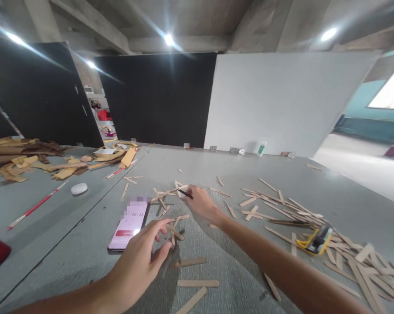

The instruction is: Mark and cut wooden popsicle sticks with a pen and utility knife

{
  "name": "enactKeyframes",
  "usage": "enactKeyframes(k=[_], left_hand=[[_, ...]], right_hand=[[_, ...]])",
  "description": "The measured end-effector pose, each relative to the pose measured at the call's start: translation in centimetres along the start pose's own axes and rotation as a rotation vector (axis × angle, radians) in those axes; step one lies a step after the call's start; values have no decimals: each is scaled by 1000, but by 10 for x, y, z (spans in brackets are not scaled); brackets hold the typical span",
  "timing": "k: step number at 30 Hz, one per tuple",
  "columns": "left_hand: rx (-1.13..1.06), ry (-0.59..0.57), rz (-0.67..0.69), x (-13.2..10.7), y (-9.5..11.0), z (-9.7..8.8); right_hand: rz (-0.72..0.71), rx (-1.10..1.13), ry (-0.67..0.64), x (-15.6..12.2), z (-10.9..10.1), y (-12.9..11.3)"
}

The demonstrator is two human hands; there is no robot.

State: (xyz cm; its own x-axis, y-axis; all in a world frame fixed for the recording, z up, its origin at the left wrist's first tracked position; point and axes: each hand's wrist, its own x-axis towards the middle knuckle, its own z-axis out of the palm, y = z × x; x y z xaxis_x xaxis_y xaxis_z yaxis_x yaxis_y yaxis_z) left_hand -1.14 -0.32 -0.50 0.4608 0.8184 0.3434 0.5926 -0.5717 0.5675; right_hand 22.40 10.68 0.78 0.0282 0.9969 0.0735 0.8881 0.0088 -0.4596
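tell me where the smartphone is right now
In the head view, the smartphone lies left of centre on the grey surface, screen up, its lower right edge partly behind the left hand, with wooden craft sticks to its right.

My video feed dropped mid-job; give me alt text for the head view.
A right hand holds a slim dark tool among wooden sticks scattered on a grey tabletop. The open left hand is near other sticks, beside a lit phone. A stick pile and a yellow-and-black object lie at right.

phone (130,226) left, stick pile (364,252) right, room ahead
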Motion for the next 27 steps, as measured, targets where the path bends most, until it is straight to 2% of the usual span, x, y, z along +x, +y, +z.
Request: enactKeyframes(k=[4,10,13,17,21,24,27], left_hand=[[-50,5,8,6,3,-2],[-66,-33,-4,7,4,-2],[-102,-53,-26,5,5,-3],[-268,-21,-146,5,6,-5],[-654,15,-269,11,11,-10],[-965,-198,-257,14,20,-15],[-1134,-424,-225,10,29,-17]], right_hand=[[66,-1,11,6,-9,9],[97,112,-127,36,8,-13],[85,191,-154,30,0,-13],[21,313,-145,-11,-27,-9],[-82,474,-166,-77,-47,-15],[-139,566,-218,-119,-49,-19],[-214,781,-271,-142,-41,-19]])
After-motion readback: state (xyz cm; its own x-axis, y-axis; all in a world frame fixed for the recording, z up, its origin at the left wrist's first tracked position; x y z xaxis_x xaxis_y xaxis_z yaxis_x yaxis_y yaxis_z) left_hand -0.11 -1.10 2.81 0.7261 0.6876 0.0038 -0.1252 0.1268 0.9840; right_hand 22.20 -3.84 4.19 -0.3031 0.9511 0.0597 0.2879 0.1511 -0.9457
